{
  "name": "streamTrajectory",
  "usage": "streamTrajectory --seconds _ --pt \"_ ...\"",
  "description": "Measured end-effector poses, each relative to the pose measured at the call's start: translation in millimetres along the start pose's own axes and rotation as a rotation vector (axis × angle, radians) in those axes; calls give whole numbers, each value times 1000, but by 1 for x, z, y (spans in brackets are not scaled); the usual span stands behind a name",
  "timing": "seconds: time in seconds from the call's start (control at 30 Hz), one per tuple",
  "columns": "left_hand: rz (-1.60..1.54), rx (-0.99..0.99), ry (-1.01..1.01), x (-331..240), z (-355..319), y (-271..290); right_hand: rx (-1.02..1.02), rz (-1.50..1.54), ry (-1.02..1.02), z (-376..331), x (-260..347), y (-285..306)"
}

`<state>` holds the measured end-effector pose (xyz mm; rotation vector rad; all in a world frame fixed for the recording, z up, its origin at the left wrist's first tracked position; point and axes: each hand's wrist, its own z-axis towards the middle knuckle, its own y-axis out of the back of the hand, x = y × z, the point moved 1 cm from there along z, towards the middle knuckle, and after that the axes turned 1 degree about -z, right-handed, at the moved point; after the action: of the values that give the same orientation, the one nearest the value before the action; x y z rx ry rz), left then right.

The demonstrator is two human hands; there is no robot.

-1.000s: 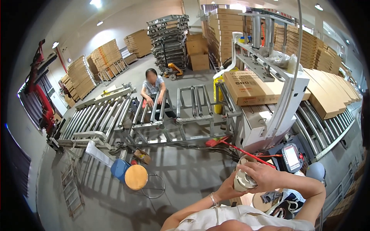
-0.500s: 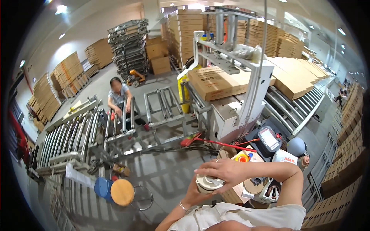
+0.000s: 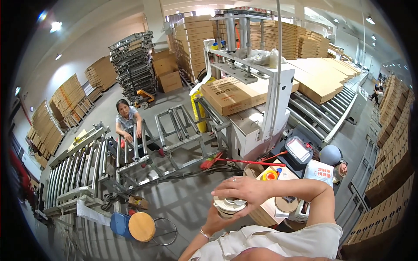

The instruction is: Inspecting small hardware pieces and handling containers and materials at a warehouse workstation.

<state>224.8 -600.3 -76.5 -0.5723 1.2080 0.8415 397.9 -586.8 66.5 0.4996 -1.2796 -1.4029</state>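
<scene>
A cream-coloured lidded cup (image 3: 226,208) is held upright in front of my chest. Around its side and lower part wraps my left hand (image 3: 213,222), with a bracelet on the wrist. My right hand (image 3: 242,191) reaches across from the right and lies over the top, its fingers curled on the lid and a ring on one of them. The hands hide much of the cup. Close beyond my right forearm stands a light wooden box or small table (image 3: 281,173), with a yellow-and-red round object (image 3: 270,175) on it.
A round wooden-topped stool (image 3: 142,226) and a blue bin (image 3: 119,224) stand at the lower left. Roller conveyors (image 3: 74,167) run behind, where another person (image 3: 127,119) crouches. A machine (image 3: 261,130) with a large carton (image 3: 230,96) and a control panel (image 3: 298,149) stand ahead.
The view has shifted slightly, so the surroundings sit a little differently. Both hands stay on the cup, and the right hand has turned slightly over the lid. The crouching person's head has lifted.
</scene>
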Motion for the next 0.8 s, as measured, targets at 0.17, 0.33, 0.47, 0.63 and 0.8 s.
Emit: streamTrajectory --seconds 0.17,0.33,0.47,0.63,0.8 --pt "-16 -97 -5 5 -7 6 -174 160 -5 8 -5 -11" --pt "90 -220 -32 -5 -6 8 -294 231 -29 4 -8 -13" --pt "34 -232 -85 -2 -7 14 -311 213 -49 14 -8 -22" --pt "75 -292 -91 10 -20 13 -372 327 -28 20 -4 -27" --pt "147 -269 -79 16 -16 15 -415 291 -66 20 -10 -33"
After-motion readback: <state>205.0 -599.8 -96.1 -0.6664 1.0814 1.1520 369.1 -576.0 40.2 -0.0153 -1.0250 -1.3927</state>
